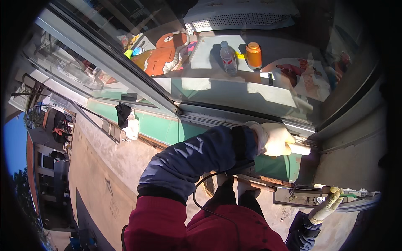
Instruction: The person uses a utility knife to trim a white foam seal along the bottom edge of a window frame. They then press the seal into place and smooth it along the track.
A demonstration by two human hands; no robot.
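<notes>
My left hand (277, 140), in a pale glove, is closed around a white bar-shaped piece (300, 149) just above the window track (247, 124); its exact kind cannot be made out. Beneath that hand runs a green sill (274, 167). Far to the right, my gloved right hand (328, 206) reaches up to the edge of a lower frame (360, 205). Its fingers are bent together at a small green thing (348, 195), too small to name. The sliding window pane (234, 94) stands just beyond my left hand.
Behind the glass are a clear bottle (228, 58), an orange jar (253, 55) and a brown bear-shaped cushion (165, 54). Black and white cloths (130, 125) hang over the sill at left. A black cable (197, 196) loops across my front. Concrete ground (96, 167) lies below.
</notes>
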